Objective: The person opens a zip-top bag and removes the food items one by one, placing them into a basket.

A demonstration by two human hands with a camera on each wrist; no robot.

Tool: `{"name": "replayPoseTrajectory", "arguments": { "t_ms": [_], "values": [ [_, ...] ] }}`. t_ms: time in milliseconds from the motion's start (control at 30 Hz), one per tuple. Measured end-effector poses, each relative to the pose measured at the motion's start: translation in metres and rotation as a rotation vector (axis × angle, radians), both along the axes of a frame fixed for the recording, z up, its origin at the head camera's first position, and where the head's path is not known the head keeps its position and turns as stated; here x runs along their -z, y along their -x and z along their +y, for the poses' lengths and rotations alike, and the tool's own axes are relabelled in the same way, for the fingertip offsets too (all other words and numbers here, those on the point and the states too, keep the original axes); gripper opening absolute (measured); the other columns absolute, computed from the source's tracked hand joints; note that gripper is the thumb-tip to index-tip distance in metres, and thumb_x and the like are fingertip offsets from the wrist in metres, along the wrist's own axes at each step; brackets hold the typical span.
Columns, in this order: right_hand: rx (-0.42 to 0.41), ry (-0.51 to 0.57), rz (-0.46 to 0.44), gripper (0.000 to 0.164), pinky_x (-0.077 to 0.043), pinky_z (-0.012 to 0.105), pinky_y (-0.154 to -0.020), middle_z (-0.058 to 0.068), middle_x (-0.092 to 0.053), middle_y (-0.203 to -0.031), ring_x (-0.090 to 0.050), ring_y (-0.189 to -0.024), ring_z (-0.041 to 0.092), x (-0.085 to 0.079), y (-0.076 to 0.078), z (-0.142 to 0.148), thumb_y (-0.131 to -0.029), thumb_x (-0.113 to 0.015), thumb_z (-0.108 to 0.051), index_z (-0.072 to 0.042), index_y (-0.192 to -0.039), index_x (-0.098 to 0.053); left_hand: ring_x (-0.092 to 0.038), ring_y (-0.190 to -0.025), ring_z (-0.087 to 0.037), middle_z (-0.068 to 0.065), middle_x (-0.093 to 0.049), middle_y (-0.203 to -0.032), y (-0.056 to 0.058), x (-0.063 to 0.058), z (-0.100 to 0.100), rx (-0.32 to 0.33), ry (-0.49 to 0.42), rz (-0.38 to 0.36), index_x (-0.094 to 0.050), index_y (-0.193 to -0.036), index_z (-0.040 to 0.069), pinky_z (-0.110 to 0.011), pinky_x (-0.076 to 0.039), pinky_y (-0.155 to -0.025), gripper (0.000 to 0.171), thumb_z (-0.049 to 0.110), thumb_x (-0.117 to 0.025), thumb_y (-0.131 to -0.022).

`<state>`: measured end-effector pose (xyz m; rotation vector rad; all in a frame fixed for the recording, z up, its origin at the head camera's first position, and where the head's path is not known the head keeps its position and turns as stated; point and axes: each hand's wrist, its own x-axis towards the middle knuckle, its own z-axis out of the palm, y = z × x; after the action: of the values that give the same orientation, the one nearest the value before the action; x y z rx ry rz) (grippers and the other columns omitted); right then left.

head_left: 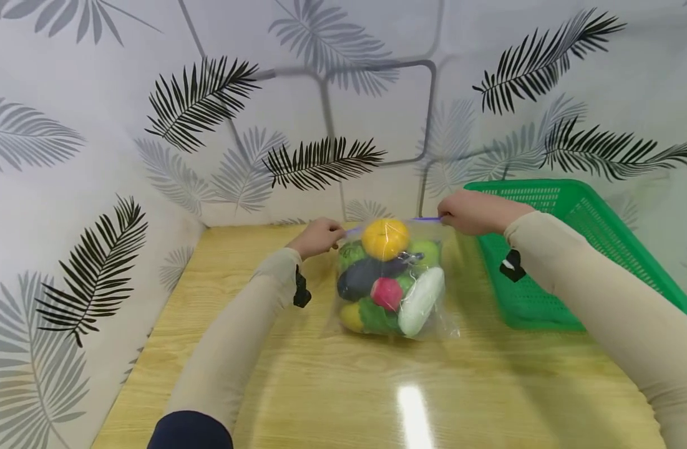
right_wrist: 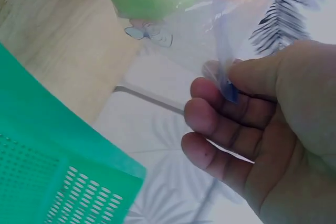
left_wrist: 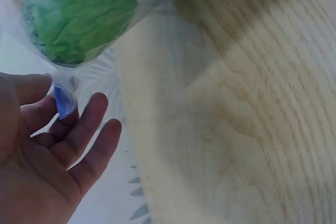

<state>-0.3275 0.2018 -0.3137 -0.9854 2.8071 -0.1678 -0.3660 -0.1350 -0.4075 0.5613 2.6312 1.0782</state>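
A clear zip bag (head_left: 447, 325), filled with several fruit and vegetable pieces, stands upright on the table. Through its film show a yellow pumpkin (head_left: 385, 239), a dark eggplant (head_left: 361, 279), a pinkish-red round piece (head_left: 386, 293) and a long pale-white vegetable (head_left: 422, 302). My left hand (head_left: 319, 237) pinches the left end of the bag's blue zip strip (left_wrist: 64, 102) between thumb and forefinger, other fingers loosely bent. At the opposite top corner, my right hand (head_left: 478, 212) pinches the strip's right end. A crinkled green vegetable (left_wrist: 81, 14) bulges near the left hand.
A green plastic basket (head_left: 545, 312) with perforated walls stands right of the bag, beneath my right forearm. The wooden table (head_left: 332, 386) meets a leaf-patterned wall covering (head_left: 298, 112) at the back and left.
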Motion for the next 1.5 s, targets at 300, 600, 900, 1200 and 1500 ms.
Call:
{"name": "replayPoseTrajectory", "arguments": {
  "t_ms": [300, 600, 900, 1200, 1500],
  "values": [
    [0.009, 0.059, 0.149, 0.015, -0.048, 0.039, -0.063, 0.003, -0.064, -0.078, -0.051, -0.062, 0.015, -0.031, -0.041, 0.007, -0.098, -0.052, -0.010, -0.007, -0.098, -0.067, -0.059, -0.083, -0.028, -0.013, -0.065, -0.090, -0.023, -0.037, -0.012, 0.034, -0.187, 0.059, -0.070, -0.098, 0.005, -0.044, -0.054, -0.075, 0.019, 0.019, -0.057, -0.096],
    [-0.036, 0.161, 0.237, 0.018, -0.051, 0.038, -0.066, 0.006, -0.068, -0.095, -0.054, -0.072, 0.012, -0.050, -0.080, 0.020, -0.095, -0.056, -0.005, -0.005, -0.110, -0.067, -0.052, -0.077, -0.011, 0.002, -0.059, -0.086, -0.069, -0.105, -0.013, 0.069, -0.044, 0.471, -0.068, -0.089, 0.014, -0.035, -0.048, -0.068, 0.012, 0.017, -0.059, -0.096],
    [-0.001, 0.168, 0.244, 0.018, -0.049, 0.036, -0.064, 0.006, -0.068, -0.094, -0.052, -0.069, 0.014, -0.048, -0.093, 0.017, -0.094, -0.056, -0.004, -0.004, -0.110, -0.066, -0.047, -0.076, -0.013, 0.003, -0.056, -0.083, -0.085, -0.115, -0.016, 0.073, 0.050, 0.620, -0.067, -0.085, 0.014, -0.034, -0.043, -0.067, 0.012, 0.018, -0.060, -0.095],
    [0.037, 0.185, 0.242, 0.013, -0.045, 0.032, -0.056, 0.003, -0.067, -0.085, -0.048, -0.059, 0.010, -0.037, -0.094, 0.021, -0.095, -0.059, -0.010, -0.007, -0.103, -0.068, -0.049, -0.083, -0.013, 0.003, -0.058, -0.089, -0.095, -0.112, -0.019, 0.056, 0.234, 0.663, -0.070, -0.094, 0.012, -0.036, -0.048, -0.072, 0.016, 0.021, -0.056, -0.094],
    [0.018, 0.199, 0.329, 0.010, -0.049, 0.035, -0.058, -0.002, -0.067, -0.077, -0.051, -0.061, 0.008, -0.038, -0.096, 0.026, -0.093, -0.062, -0.015, -0.012, -0.089, -0.070, -0.052, -0.093, -0.010, 0.006, -0.064, -0.101, -0.115, -0.143, 0.061, 0.199, 0.402, 0.797, -0.070, -0.105, 0.017, -0.030, -0.049, -0.074, 0.025, 0.031, -0.053, -0.092]
  ]
}}
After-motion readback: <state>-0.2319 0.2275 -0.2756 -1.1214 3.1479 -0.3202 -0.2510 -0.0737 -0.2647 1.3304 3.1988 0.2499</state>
